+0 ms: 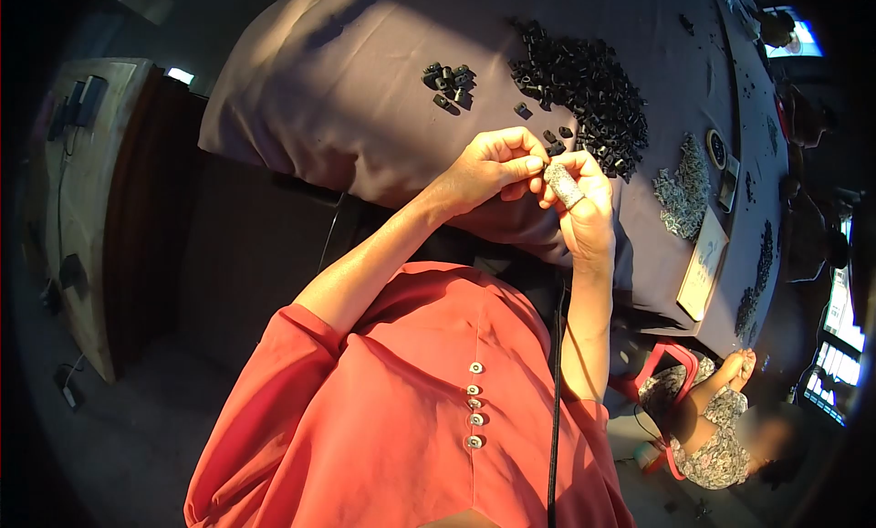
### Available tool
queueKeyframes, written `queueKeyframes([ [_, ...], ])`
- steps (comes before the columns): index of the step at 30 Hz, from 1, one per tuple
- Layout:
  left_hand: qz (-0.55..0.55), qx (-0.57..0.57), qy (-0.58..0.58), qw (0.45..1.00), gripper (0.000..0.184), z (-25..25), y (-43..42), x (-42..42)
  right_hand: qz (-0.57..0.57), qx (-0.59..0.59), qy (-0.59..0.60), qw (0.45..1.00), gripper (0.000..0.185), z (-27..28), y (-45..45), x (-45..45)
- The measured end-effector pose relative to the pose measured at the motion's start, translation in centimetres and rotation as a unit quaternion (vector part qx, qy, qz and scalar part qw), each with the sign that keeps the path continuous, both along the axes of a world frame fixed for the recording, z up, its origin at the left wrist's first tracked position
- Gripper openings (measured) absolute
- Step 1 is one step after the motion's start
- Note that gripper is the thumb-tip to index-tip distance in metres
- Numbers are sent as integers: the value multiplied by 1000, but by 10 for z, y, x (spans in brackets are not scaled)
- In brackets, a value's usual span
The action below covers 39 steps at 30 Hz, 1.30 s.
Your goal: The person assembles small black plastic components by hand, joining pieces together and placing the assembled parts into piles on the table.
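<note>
My left hand (500,169) comes in from the left, thumb and forefinger closed in a pinch on a small black piece (547,167). Facing it, my right hand (584,204) has its fingers curled around the same spot. A grey-white speckled wrap (563,185) covers one digit of the right hand. Most of the black piece is hidden by the fingertips. Just beyond my hands lies a large heap of small black parts (589,85), a few strays at its near edge. Farther left sits a smaller group of black parts (448,86).
A brownish cloth (365,90) covers the table. To the right are a heap of small silvery parts (683,195), a round container (716,149) and a pale yellow box or card (703,268). Another person (716,428) sits at lower right. A wooden cabinet (119,218) stands left.
</note>
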State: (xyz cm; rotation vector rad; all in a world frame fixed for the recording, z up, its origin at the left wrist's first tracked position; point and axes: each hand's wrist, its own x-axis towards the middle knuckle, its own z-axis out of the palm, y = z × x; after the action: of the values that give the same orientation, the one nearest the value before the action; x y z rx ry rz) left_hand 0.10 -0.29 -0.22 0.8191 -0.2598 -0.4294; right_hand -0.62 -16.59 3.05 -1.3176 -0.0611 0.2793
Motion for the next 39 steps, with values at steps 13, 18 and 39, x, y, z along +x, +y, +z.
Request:
queueKeyframes([
  [13, -21, -56, 39, 997, 8, -1, 4, -1, 35, 47, 6, 998, 6, -8, 3, 7],
  [18, -11, -6, -7, 1000, 6, 4, 4, -2, 37, 57, -13, 998, 8, -7, 3, 4],
  [39, -44, 164, -98, 981, 8, 14, 3, -6, 49, 8, 22, 999, 13, -7, -11, -11],
])
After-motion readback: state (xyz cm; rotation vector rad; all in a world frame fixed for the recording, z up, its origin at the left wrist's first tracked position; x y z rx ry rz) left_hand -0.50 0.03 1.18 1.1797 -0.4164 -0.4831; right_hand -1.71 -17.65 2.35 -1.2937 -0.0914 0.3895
